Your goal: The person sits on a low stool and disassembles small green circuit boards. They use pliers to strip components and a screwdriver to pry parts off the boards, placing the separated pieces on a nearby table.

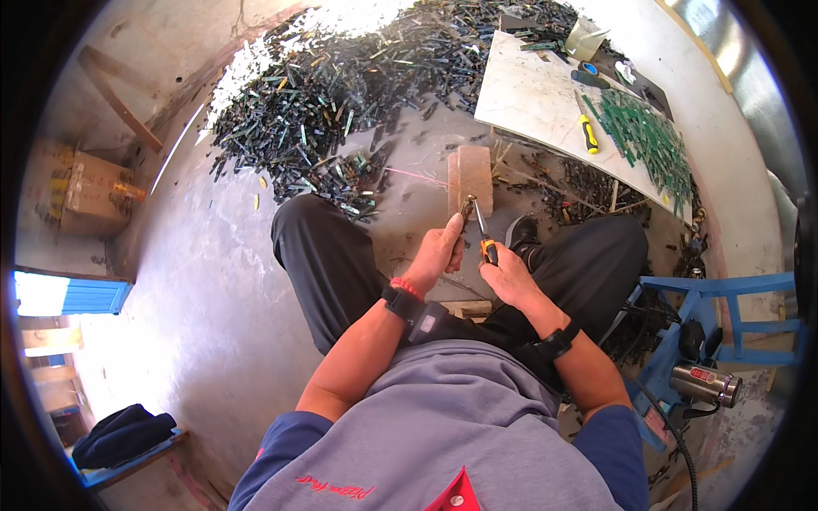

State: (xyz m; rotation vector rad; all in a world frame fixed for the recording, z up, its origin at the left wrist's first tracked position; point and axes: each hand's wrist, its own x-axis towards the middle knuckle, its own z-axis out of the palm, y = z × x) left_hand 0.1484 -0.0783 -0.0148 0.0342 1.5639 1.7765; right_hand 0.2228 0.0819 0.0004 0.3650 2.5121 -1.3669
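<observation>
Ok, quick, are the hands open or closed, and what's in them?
Left hand: closed, holding a small dark piece.
Right hand: closed, holding an orange-handled tool.

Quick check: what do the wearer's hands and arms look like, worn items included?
The left hand is gloveless, with a red bracelet and a black strap marked with a pale rectangle at the wrist. The right hand, also gloveless, has a black wristband. The sleeves are short and navy.

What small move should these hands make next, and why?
Perhaps ease the orange-handled metal tool against the small dark strip: the left hand grips the strip, while the right hand holds the tool's tip close to the strip's end.
</observation>
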